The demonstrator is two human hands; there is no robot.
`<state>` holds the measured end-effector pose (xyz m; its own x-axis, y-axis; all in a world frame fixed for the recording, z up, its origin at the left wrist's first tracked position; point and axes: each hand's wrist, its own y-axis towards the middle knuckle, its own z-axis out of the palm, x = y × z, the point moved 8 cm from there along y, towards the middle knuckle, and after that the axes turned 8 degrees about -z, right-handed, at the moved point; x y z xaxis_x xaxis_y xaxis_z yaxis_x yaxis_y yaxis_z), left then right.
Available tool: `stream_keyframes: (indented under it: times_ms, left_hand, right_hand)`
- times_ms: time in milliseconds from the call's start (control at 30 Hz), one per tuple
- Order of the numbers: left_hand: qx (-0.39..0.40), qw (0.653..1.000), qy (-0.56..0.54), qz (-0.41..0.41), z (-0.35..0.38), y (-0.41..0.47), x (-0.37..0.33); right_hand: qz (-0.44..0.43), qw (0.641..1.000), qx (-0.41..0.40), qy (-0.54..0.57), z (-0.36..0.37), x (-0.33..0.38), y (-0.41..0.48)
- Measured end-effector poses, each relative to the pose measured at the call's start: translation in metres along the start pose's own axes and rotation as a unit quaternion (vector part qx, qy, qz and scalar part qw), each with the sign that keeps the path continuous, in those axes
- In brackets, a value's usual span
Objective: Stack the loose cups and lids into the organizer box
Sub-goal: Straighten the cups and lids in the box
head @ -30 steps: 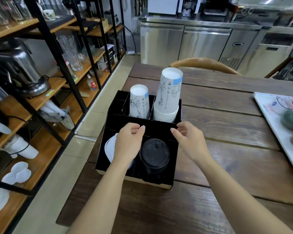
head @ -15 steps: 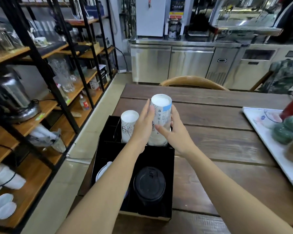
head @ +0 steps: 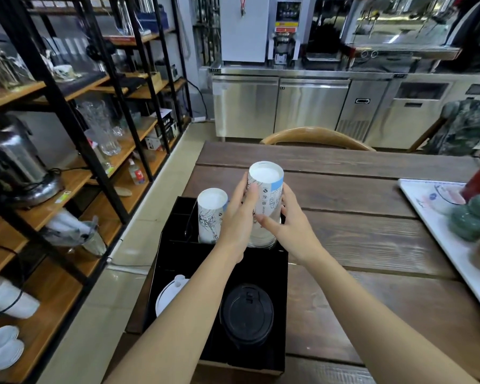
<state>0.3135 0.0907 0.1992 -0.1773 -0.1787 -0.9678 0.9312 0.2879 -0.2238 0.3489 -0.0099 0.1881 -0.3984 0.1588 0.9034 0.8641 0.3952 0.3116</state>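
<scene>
- The left hand (head: 240, 217) is wrapped against the left side of the taller stack of paper cups (head: 265, 206), fingers pressed to its wall; the right hand (head: 287, 227) closes on the opposite side lower down, thumb across the front; both hands grip the stack between them
- The stack stands upside down, white base uppermost, its rims down in the rear right compartment of the black organizer box (head: 269, 261); whether it is fully seated or just lifted off the bottom cannot be told, since the hands hide its foot
- Just beside it, in the next rear compartment to the left, a shorter stack of cups (head: 211, 214) stands the same way up, untouched
- In the near compartments lie the black lids (head: 245, 314) on the right and the white lids (head: 168, 296) on the left, part hidden by the left forearm
- The step in hand looks like settling or straightening the tall stack; the box sits at the left edge of the table (head: 372, 245), so the next move calls for a straight, gentle press rather than a sideways shove; no loose cups show on the table nearby
</scene>
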Motion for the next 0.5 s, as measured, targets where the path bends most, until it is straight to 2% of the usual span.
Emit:
stream_keyframes:
  times_ms: [200, 267, 333, 400, 433, 500]
  left_hand:
    - [0.020, 1.000, 0.005, -0.010, 0.000, -0.002, -0.003]
    - [0.014, 1.000, 0.012, 0.001, -0.004, -0.004, -0.006]
    - [-0.030, 0.999, 0.011, 0.029, -0.014, -0.008, -0.013]
    - [-0.103, 0.991, 0.036, 0.077, -0.033, -0.011, -0.025]
    - [-0.140, 0.984, 0.045, 0.102, -0.044, -0.011, -0.029]
    - [-0.191, 0.971, 0.038, 0.137, -0.064, -0.012, -0.035]
  right_hand:
    - [-0.007, 1.000, -0.006, 0.022, 0.002, 0.005, -0.004]
    - [0.015, 0.998, -0.051, -0.021, -0.002, 0.003, -0.006]
    - [0.048, 0.983, -0.138, -0.113, -0.016, 0.006, -0.014]
    - [-0.021, 0.964, -0.210, -0.159, -0.025, 0.027, -0.022]
    - [-0.069, 0.962, -0.215, -0.153, -0.022, 0.039, -0.026]
    - [-0.121, 0.972, -0.154, -0.130, -0.002, 0.052, -0.027]
